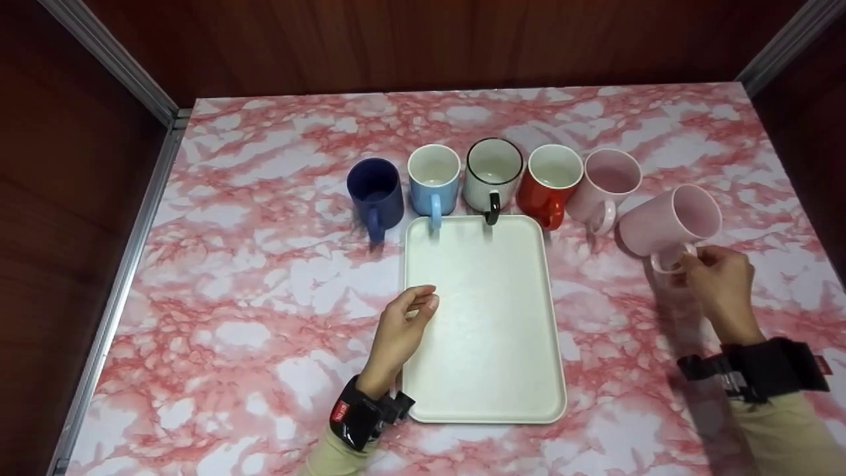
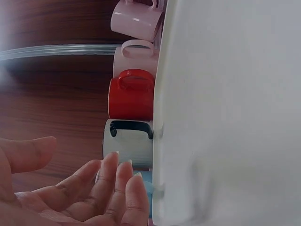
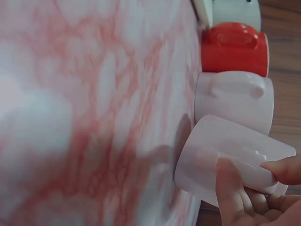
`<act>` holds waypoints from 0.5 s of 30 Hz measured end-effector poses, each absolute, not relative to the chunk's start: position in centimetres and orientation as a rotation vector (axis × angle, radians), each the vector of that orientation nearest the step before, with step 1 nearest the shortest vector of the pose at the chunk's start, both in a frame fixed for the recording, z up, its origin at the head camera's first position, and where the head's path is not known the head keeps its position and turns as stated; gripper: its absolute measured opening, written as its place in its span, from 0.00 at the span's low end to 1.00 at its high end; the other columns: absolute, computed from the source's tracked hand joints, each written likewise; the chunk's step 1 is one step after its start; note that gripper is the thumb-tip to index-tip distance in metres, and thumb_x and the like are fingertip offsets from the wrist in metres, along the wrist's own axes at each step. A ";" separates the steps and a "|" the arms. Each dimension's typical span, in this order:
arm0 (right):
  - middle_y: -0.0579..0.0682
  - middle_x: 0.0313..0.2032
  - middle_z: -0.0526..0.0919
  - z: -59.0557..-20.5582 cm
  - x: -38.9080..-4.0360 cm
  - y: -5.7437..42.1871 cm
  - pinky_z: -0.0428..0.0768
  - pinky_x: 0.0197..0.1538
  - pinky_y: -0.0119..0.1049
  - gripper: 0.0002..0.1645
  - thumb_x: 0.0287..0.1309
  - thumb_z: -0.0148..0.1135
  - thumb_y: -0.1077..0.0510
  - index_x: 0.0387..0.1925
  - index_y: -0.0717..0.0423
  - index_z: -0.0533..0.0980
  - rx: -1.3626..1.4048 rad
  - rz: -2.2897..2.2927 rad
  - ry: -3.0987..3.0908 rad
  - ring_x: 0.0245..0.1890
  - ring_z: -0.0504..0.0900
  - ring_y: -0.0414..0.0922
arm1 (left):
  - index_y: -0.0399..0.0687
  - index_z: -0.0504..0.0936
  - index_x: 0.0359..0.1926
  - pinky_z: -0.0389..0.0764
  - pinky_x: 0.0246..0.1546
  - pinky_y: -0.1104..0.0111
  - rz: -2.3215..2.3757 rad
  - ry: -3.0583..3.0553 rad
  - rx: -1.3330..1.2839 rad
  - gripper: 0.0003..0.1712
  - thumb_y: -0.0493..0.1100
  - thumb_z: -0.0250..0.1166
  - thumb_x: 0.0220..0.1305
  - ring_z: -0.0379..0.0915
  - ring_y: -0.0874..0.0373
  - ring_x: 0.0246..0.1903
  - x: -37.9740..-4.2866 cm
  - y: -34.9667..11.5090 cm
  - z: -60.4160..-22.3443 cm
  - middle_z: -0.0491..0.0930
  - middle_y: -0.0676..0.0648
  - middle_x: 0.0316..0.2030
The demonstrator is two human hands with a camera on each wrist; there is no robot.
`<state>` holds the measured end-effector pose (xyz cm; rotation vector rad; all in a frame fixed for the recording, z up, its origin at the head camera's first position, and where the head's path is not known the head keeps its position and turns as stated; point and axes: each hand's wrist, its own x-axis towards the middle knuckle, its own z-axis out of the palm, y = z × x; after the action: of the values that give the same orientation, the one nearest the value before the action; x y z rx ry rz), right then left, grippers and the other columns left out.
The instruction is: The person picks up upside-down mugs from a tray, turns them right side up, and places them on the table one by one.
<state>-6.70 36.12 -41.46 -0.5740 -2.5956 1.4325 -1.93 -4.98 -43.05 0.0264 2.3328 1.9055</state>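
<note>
At the right end of a row of mugs, my right hand pinches the handle of a pink mug, which leans to the right. In the right wrist view, thumb and fingers meet at the handle of this pink mug. A second pink mug stands upright just left of it. My left hand hovers over the left side of a cream tray, fingers loosely bent and holding nothing. The left wrist view shows its palm and spread fingers beside the tray.
Left of the pink mugs stand a red mug, a white mug with black rim and handle, a light blue mug and a dark blue mug. Handles face the near side. Dark wooden panels border the marbled table.
</note>
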 end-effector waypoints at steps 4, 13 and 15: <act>0.33 0.13 0.76 -41.2 -7.9 36.0 0.75 0.20 0.24 0.14 0.59 0.52 0.62 0.35 0.73 0.75 -0.569 1.376 -2.615 0.13 0.78 0.33 | 0.32 0.75 0.50 0.69 0.46 0.57 1.902 2.336 0.012 0.20 0.44 0.57 0.64 0.71 0.47 0.46 -1.9 -5.1 -43.0 0.77 0.39 0.44; 0.29 0.07 0.70 -41.0 -10.6 36.1 0.67 0.17 0.21 0.16 0.54 0.52 0.61 0.22 0.71 0.77 -0.461 1.079 -2.688 0.09 0.71 0.26 | 0.32 0.75 0.50 0.70 0.46 0.56 1.876 2.349 0.006 0.20 0.44 0.57 0.64 0.72 0.48 0.46 -1.8 -5.1 -42.9 0.77 0.40 0.44; 0.27 0.05 0.68 -41.0 -11.1 36.1 0.65 0.17 0.23 0.17 0.53 0.52 0.61 0.17 0.68 0.76 -0.434 1.009 -2.702 0.08 0.69 0.25 | 0.33 0.75 0.50 0.70 0.46 0.56 1.871 2.351 0.001 0.20 0.44 0.57 0.64 0.71 0.48 0.46 -1.9 -5.2 -42.8 0.77 0.40 0.44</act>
<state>-11.12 36.06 -41.00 -0.4339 -2.7024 1.0089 -1.86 -5.16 -42.84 0.0008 2.3512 1.8714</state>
